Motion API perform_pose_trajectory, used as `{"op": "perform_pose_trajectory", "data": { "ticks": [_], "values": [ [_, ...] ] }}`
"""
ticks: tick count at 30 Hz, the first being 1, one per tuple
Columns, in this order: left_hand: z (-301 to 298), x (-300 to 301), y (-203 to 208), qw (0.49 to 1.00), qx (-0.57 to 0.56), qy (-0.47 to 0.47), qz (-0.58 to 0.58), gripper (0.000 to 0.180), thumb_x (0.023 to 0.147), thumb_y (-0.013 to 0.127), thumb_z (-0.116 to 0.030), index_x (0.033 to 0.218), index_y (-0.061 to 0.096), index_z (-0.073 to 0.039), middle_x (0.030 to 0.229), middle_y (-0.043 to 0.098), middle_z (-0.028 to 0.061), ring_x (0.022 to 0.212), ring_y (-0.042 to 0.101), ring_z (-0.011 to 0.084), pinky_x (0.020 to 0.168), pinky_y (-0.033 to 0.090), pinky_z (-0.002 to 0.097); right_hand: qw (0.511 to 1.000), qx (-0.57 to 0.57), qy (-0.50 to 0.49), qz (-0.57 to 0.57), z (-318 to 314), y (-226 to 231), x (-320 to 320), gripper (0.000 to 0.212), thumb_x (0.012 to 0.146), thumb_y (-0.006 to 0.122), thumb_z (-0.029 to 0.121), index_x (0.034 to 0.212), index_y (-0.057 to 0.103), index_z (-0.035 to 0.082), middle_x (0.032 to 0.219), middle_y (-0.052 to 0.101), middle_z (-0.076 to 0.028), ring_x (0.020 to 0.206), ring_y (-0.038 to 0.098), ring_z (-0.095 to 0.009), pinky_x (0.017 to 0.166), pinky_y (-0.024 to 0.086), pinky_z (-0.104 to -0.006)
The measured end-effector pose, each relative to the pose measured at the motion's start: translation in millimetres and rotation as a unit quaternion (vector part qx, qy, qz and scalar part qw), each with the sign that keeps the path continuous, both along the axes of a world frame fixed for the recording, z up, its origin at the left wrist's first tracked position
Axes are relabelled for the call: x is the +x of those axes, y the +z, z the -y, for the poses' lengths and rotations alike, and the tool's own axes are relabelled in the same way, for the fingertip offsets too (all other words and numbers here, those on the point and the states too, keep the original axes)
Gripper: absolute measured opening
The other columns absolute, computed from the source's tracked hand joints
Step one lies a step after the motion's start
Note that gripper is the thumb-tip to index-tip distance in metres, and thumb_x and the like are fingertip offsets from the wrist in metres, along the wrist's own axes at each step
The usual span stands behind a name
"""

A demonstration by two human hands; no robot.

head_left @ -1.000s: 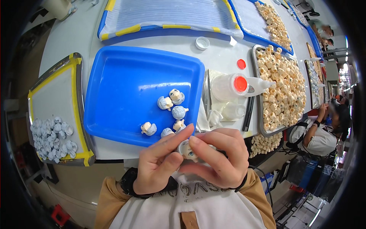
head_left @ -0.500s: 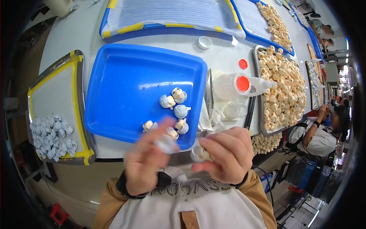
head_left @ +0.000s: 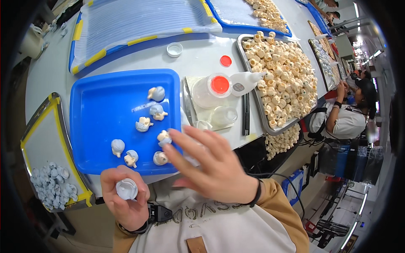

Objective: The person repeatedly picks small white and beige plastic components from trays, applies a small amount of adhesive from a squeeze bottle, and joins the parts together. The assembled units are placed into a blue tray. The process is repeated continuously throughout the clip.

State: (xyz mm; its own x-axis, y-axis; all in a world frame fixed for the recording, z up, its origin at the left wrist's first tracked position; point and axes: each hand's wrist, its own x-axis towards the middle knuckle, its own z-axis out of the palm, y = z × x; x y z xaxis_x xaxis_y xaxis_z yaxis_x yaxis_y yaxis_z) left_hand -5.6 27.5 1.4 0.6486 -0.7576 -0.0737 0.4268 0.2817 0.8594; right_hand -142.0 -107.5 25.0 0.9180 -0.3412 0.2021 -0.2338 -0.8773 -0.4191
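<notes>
In the head view, the left hand (head_left: 125,198) pinches a pale blue cup-shaped piece (head_left: 127,189) between thumb and fingers, hollow facing up, just beyond the near edge of the blue tray (head_left: 101,114). A light hold on the outer wall seems best — a hard squeeze might bend the rim. The right hand (head_left: 213,164) is spread, seemingly holding nothing, beside the doll heads (head_left: 160,158) at the tray's near right; whether it touches them cannot be told. Lifting those fingers clear would avoid knocking heads together.
</notes>
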Motion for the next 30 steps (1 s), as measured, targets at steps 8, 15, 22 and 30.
{"op": "perform_pose_trajectory", "data": {
  "ticks": [8,15,22,30],
  "values": [
    [2.0,-0.8,-1.5,0.994,0.029,-0.107,0.004,0.056,0.079,0.068,-0.041,0.107,0.046,0.001,0.086,0.058,0.0146,0.052,0.044,0.0067,0.045,0.035,0.0193,0.895,-0.089,-0.438,-0.012,86.5,2.3,-108.0,0.018,0.072,0.068,0.004,0.088,0.063,0.002,0.082,0.059,-0.010,0.072,0.057,-0.023,0.066,0.045,-0.0318],
    [4.4,-0.9,-1.2,0.984,0.027,-0.172,-0.044,0.049,0.087,0.059,-0.038,0.112,0.045,0.002,0.081,0.061,0.0128,0.055,0.042,0.0050,0.047,0.033,0.0181,0.895,-0.071,-0.440,0.000,90.7,-22.4,-116.5,0.016,0.071,0.068,0.002,0.085,0.060,0.001,0.077,0.057,-0.008,0.069,0.055,-0.022,0.063,0.044,-0.0320],
    [7.1,0.5,1.5,0.976,0.038,-0.212,-0.045,0.049,0.087,0.059,-0.037,0.113,0.045,0.002,0.082,0.061,0.0124,0.056,0.042,0.0052,0.048,0.033,0.0186,0.908,-0.125,-0.398,0.026,93.6,-18.1,-124.1,0.010,0.072,0.066,0.000,0.080,0.061,-0.001,0.073,0.058,-0.009,0.068,0.054,-0.022,0.062,0.043,-0.0313],
    [6.5,1.1,7.1,0.942,0.041,-0.327,-0.066,0.038,0.091,0.054,-0.020,0.120,0.045,0.003,0.095,0.061,0.0095,0.077,0.051,0.0085,0.073,0.042,0.0234,0.915,0.092,-0.261,0.293,53.3,5.7,-91.2,0.008,0.074,0.064,0.000,0.078,0.057,-0.002,0.074,0.055,-0.009,0.069,0.051,-0.018,0.062,0.040,-0.0289]
  ]
}}
